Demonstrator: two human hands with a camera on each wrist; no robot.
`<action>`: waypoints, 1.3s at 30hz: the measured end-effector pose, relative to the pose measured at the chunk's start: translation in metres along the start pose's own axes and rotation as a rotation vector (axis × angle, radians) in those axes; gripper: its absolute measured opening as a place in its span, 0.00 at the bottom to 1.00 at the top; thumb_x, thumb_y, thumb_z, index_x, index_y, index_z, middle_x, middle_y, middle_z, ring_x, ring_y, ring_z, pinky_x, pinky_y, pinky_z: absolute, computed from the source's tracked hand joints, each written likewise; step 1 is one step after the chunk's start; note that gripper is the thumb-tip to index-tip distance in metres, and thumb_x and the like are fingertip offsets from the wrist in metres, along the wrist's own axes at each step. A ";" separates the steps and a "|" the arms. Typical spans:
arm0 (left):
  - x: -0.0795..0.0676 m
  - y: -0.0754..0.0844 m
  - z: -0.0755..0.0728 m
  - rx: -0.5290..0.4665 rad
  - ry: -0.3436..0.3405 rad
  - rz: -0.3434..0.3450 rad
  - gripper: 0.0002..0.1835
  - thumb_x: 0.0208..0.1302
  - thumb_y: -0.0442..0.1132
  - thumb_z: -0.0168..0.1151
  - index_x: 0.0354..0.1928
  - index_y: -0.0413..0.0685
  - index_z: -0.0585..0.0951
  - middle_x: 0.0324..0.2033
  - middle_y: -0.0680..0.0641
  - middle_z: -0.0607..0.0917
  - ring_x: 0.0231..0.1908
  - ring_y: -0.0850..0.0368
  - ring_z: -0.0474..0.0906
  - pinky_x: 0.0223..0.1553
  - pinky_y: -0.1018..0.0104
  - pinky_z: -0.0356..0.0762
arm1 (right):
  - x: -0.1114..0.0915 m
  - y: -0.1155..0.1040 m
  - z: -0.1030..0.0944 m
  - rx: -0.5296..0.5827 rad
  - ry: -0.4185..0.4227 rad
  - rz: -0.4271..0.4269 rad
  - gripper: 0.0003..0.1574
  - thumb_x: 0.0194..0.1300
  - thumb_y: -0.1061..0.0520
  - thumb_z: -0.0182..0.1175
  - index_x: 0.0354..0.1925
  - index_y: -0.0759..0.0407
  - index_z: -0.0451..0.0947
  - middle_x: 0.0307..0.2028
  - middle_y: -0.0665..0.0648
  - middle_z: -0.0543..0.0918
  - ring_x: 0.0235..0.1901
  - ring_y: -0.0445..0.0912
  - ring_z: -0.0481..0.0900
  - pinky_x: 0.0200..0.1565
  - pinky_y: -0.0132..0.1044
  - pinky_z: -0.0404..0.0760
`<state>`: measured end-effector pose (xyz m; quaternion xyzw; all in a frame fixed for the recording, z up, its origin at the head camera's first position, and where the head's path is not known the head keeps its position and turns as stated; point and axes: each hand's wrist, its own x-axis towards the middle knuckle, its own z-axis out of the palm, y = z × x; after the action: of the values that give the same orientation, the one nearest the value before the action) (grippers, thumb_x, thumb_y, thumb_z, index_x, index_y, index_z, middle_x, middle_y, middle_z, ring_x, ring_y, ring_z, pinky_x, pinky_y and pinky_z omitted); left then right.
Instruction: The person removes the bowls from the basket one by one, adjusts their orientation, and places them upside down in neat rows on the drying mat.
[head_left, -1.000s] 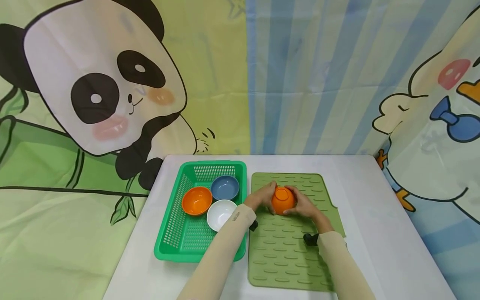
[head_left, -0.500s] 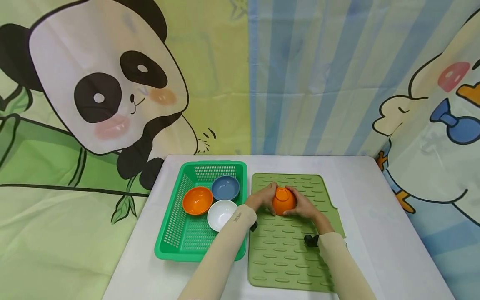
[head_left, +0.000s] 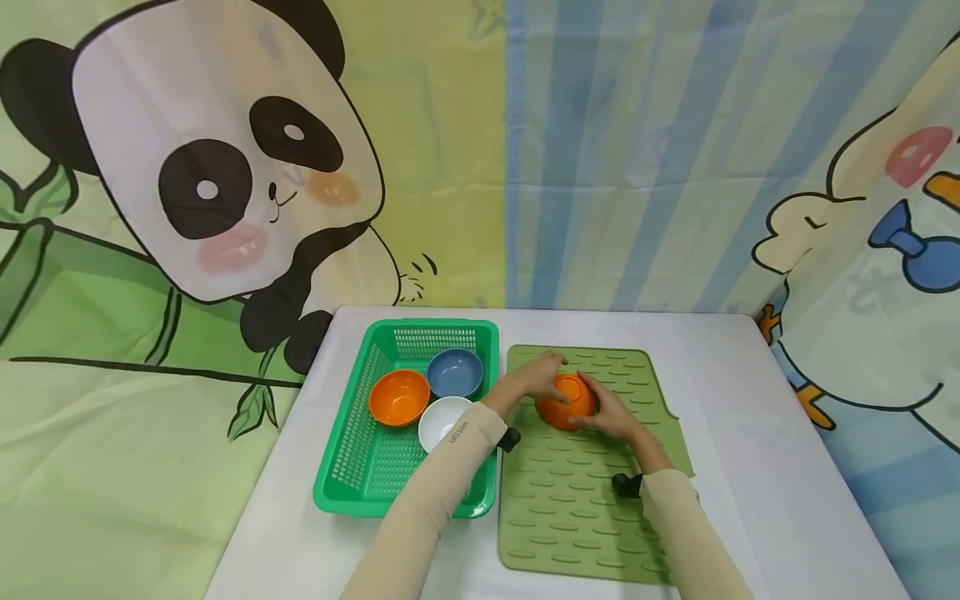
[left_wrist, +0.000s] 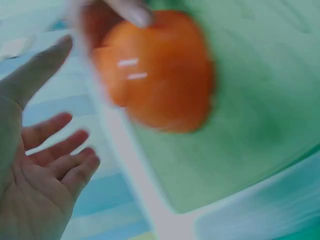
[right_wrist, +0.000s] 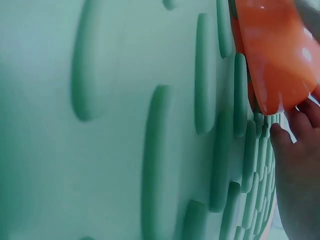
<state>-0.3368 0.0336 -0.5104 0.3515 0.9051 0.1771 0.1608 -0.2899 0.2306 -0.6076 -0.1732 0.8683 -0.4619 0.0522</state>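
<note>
The left hand [head_left: 534, 379] has come off the overturned orange bowl [head_left: 558, 414], which both hands were gripping half a second ago. Closest to me are 2 cream sleeves [head_left: 420, 517], each with a black piece [head_left: 627, 485] near the cuff. Past them lies a green mat [head_left: 570, 508] with raised bumps, and the bowl sits bottom up on its farther half. The right hand [head_left: 615, 415] is clamped on the bowl's right side, thumb nearer, fingers farther. The left hand's fingers are apart and hold nothing (from above its thumb crosses over the bowl, but the wrist view shows a gap). Left of the mat stands a green basket [head_left: 352, 506] with 3 upright bowls close together: a white bowl [head_left: 441, 423] partly behind the sleeve, a second orange bowl [head_left: 399, 397] and, farthest, a blue bowl [head_left: 454, 372]. Behind the white table [head_left: 720, 400] hangs a backdrop [head_left: 435, 167] with 1 big panda.
</note>
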 end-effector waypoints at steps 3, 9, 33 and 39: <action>-0.015 0.005 -0.029 -0.041 0.113 0.095 0.32 0.59 0.51 0.63 0.61 0.43 0.69 0.59 0.44 0.70 0.59 0.52 0.65 0.59 0.64 0.64 | -0.005 -0.006 0.000 0.009 0.049 0.005 0.52 0.57 0.50 0.66 0.70 0.61 0.50 0.63 0.67 0.62 0.57 0.61 0.67 0.52 0.55 0.71; -0.070 -0.014 -0.078 -0.215 0.529 0.188 0.27 0.59 0.47 0.63 0.59 0.43 0.73 0.60 0.43 0.70 0.61 0.51 0.64 0.59 0.55 0.64 | -0.017 -0.037 -0.001 0.029 0.103 -0.059 0.42 0.60 0.60 0.62 0.67 0.69 0.54 0.58 0.75 0.66 0.54 0.66 0.68 0.51 0.62 0.68; -0.193 -0.185 -0.030 -0.512 0.446 -0.198 0.60 0.39 0.40 0.78 0.72 0.60 0.50 0.69 0.45 0.52 0.68 0.44 0.45 0.60 0.36 0.50 | -0.019 -0.027 0.001 0.181 0.081 -0.012 0.44 0.61 0.59 0.62 0.68 0.67 0.52 0.63 0.73 0.60 0.60 0.66 0.61 0.56 0.59 0.65; -0.192 -0.190 -0.022 -0.370 0.370 -0.279 0.60 0.34 0.45 0.79 0.71 0.51 0.53 0.69 0.41 0.52 0.66 0.38 0.47 0.56 0.32 0.54 | -0.018 -0.027 0.001 0.186 0.074 -0.034 0.43 0.61 0.60 0.61 0.68 0.67 0.51 0.64 0.73 0.58 0.61 0.66 0.59 0.58 0.59 0.62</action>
<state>-0.3214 -0.2351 -0.5418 0.1500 0.9110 0.3762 0.0771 -0.2665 0.2224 -0.5872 -0.1652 0.8200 -0.5472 0.0281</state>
